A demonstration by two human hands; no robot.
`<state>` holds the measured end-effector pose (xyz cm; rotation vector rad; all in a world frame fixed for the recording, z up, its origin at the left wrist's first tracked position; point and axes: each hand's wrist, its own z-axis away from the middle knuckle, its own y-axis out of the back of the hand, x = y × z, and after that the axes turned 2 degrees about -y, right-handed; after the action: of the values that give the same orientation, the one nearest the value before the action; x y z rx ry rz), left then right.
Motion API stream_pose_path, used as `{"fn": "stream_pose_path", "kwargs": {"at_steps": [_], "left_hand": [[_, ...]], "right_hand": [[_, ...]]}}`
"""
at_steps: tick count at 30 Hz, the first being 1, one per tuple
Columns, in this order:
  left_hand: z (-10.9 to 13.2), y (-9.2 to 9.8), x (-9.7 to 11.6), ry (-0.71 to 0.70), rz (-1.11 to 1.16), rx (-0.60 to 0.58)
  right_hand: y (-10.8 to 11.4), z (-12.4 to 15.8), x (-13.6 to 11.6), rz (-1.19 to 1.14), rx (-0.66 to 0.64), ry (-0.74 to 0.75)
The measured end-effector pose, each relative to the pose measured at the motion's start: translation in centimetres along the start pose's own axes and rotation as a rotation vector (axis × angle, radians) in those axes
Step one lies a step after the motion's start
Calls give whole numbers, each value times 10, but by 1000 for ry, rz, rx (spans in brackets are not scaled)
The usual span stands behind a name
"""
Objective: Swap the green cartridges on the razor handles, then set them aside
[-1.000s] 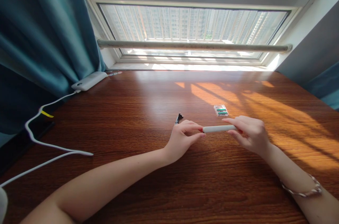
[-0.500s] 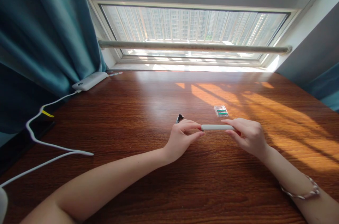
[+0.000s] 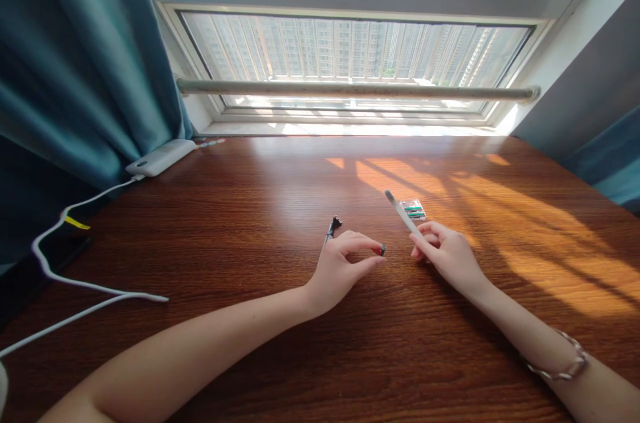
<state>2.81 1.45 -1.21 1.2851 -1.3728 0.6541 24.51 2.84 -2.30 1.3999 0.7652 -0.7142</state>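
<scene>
My left hand (image 3: 345,263) pinches a slim dark piece whose small grey end (image 3: 383,250) shows at my fingertips and whose black tip (image 3: 333,226) sticks out behind the hand. My right hand (image 3: 447,251) grips a white tube-shaped handle (image 3: 401,214), tilted up and away to the left. The two parts are apart, a short gap between them. Both hands hover just above the brown wooden desk (image 3: 280,210).
A small clear pack with green inserts (image 3: 414,210) lies on the desk just behind the white handle. A white power bank (image 3: 160,157) with a white cable (image 3: 85,286) sits at the far left by a teal curtain (image 3: 85,56). A window lies beyond the desk.
The white handle, held level between both hands before, has come off the dark piece. My right hand swung it upward; my left hand keeps the dark piece.
</scene>
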Motion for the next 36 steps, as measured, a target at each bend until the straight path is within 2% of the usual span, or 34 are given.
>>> {"fn": "stream_pose_path", "kwargs": {"at_steps": [4, 9, 22, 31, 34, 36], "left_hand": [[1, -1, 1, -13, -20, -39], [1, -1, 0, 3, -30, -78], [3, -2, 2, 78, 30, -98], [1, -6, 9, 288, 313, -98], [-2, -4, 11, 323, 379, -78], [-3, -2, 10, 335, 430, -66]], "right_hand": [[3, 1, -3, 310, 106, 67], [0, -3, 2, 503, 156, 183], [-1, -8, 13, 585, 179, 280], [-1, -9, 16, 729, 222, 265], [-1, -5, 11, 652, 281, 327], [-2, 0, 1, 470, 258, 421]]}}
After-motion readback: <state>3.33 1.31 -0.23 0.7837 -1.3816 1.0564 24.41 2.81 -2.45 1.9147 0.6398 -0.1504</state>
